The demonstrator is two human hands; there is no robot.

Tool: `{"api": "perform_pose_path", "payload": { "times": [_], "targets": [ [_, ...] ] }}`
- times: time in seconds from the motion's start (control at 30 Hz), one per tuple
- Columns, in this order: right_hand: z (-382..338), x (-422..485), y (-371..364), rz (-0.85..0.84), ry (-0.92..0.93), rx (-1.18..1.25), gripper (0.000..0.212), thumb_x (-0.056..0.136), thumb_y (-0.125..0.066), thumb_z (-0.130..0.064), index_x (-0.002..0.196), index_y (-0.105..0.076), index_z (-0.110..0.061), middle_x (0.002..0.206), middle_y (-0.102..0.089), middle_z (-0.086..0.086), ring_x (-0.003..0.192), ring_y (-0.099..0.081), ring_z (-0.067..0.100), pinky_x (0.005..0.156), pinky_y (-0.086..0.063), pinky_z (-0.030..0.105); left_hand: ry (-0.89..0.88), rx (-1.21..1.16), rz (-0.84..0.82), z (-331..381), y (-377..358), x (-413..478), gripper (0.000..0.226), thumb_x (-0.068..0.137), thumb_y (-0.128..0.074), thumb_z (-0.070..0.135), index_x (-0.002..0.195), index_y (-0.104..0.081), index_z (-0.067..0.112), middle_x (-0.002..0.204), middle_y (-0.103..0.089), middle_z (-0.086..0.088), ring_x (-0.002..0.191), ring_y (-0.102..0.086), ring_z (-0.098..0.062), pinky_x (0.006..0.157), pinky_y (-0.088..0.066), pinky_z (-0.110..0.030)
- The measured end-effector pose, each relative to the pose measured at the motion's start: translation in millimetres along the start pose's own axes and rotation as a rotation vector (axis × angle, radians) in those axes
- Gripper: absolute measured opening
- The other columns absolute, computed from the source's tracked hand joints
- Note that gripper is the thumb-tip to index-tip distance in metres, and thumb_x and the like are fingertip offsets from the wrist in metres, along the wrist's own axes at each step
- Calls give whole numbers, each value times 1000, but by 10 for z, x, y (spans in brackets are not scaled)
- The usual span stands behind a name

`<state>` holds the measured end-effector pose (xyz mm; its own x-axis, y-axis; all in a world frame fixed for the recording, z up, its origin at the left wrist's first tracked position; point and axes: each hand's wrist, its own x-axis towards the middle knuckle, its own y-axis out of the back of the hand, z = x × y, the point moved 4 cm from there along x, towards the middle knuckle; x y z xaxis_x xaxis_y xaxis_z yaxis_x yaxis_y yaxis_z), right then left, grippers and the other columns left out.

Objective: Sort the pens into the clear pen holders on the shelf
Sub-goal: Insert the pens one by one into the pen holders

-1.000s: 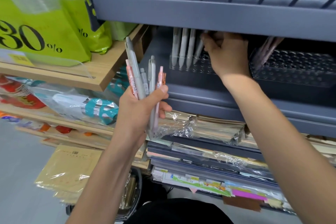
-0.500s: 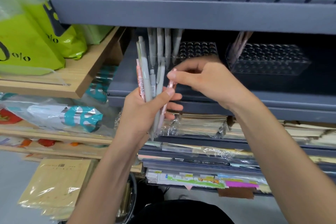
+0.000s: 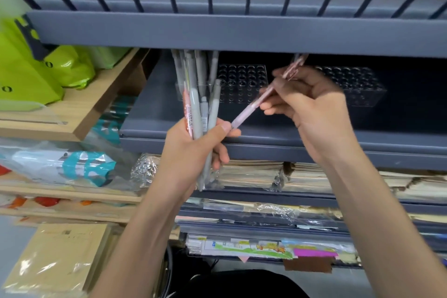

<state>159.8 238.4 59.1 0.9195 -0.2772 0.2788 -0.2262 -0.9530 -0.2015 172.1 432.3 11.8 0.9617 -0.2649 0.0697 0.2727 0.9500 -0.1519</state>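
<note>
Pulled free, the pink pen (image 3: 249,110) sits pinched in my right hand (image 3: 314,109); just left, my left hand (image 3: 191,152) grips the remaining pens (image 3: 197,113).

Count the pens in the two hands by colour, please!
Grey pens: 3, all in the left hand
Pink pens: 2, one in the right hand, one in the left
Total: 5
</note>
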Motion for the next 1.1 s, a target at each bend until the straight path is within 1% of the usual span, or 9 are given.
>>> {"api": "perform_pose_path", "payload": {
  "times": [0.2, 0.33, 0.5, 0.57, 0.67, 0.73, 0.77, 0.93, 1.1],
  "targets": [
    [-205, 17, 693, 391, 314, -19, 10, 90, -54, 3, 93, -56, -6, 77, -69, 1, 70, -70, 25, 71, -57, 37, -15, -18, 26, -8, -110, -9, 20, 96, -63, 35, 80, -55, 26, 58, -51, 2, 39, -40, -15, 41, -35, -24],
    [-224, 82, 823, 407, 387, -175, 9, 92, -54, -2, 96, -55, -11, 79, -70, -5, 72, -69, 20, 76, -58, 38, 11, -43, 50, -47, -143, -48, 14, 95, -58, 36, 81, -56, 33, 58, -47, 3, 39, -39, -14, 40, -32, -25],
    [-165, 205, 790, 367, 340, -413, 3, 92, -56, -12, 94, -59, -13, 82, -68, 4, 73, -70, 21, 80, -59, 40, 58, -14, 80, -78, -142, -80, 13, 99, -48, 22, 87, -47, 19, 59, -50, 2, 39, -38, -15, 39, -31, -25],
    [-163, 279, 757, 345, 299, -617, 13, 90, -54, -23, 90, -65, -15, 81, -71, 4, 79, -71, 23, 84, -57, 44, 51, -18, 79, -75, -157, -87, 12, 99, -46, 18, 87, -46, 16, 61, -52, 1, 40, -38, -16, 39, -32, -24],
    [-196, 408, 679, 345, 284, -876, 35, 89, -54, -44, 82, -71, -14, 74, -70, 3, 84, -67, 23, 86, -46, 23, 49, -35, 76, -81, -192, -108, 12, 98, -44, 14, 86, -46, 14, 61, -54, 0, 41, -39, -17, 38, -32, -24],
    [-230, 473, 595, 339, 319, -994, 39, 91, -58, -45, 80, -71, -9, 75, -71, 3, 78, -62, 15, 73, -29, 0, 51, -19, 75, -88, -210, -126, 11, 98, -46, 15, 87, -48, 14, 62, -55, 0, 41, -40, -16, 38, -34, -24],
    [-231, 499, 562, 319, 312, -1018, 39, 92, -59, -43, 80, -71, -8, 77, -72, 4, 76, -61, 15, 71, -27, -2, 52, -13, 75, -91, -211, -136, 10, 98, -47, 16, 88, -49, 14, 62, -56, 0, 41, -41, -16, 38, -35, -24],
    [-158, 583, 539, 255, 298, -1069, 34, 92, -60, -39, 92, -72, -8, 86, -75, 9, 86, -69, 27, 84, -46, 29, 45, 14, 85, -104, -123, -194, 10, 99, -49, 17, 90, -49, 14, 65, -59, -1, 43, -42, -16, 40, -37, -23],
    [-153, 584, 511, 262, 387, -1212, 34, 93, -54, -44, 98, -70, -14, 90, -75, 10, 94, -67, 31, 80, -38, 27, 30, 19, 96, -89, -34, -233, 10, 103, -49, 13, 95, -51, 9, 70, -65, -6, 42, -43, -15, 40, -38, -22]
  ]
}}
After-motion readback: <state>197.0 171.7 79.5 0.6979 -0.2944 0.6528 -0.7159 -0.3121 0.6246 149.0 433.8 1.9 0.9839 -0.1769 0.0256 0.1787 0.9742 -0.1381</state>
